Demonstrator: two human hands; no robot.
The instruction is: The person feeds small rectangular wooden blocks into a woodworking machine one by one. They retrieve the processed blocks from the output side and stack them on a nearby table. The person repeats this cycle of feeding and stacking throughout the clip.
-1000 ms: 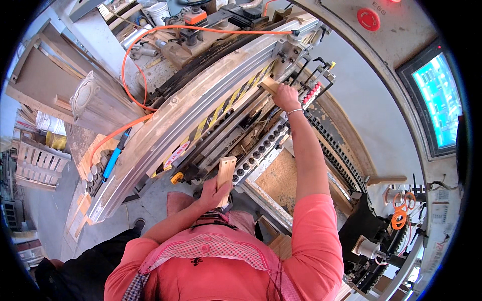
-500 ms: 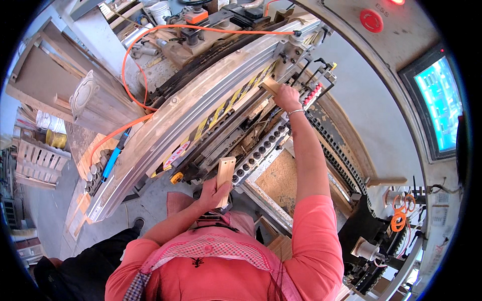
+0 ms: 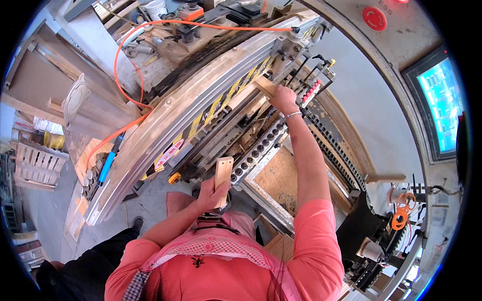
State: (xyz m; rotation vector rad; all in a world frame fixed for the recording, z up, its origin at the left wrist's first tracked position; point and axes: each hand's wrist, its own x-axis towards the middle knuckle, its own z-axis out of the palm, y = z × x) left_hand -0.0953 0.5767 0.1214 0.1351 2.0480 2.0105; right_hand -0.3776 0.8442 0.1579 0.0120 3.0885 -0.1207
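My left hand (image 3: pixel 210 193) grips a short pale wooden block (image 3: pixel 223 173), held upright in front of my chest, just below the machine's row of round holes (image 3: pixel 258 150). My right hand (image 3: pixel 282 99) is stretched out far ahead and holds a second wooden piece (image 3: pixel 264 86) against the machine, beside the yellow-and-black striped bar (image 3: pixel 221 103). A bracelet circles my right wrist. Both sleeves are pink.
A long grey machine beam (image 3: pixel 181 115) runs diagonally across the view, with an orange cable (image 3: pixel 131 40) looped over it. A chipboard panel (image 3: pixel 281 175) lies on the bed. A lit screen (image 3: pixel 444 105) and red round button (image 3: pixel 374 18) sit at right. Wooden crates (image 3: pixel 30 165) stand at left.
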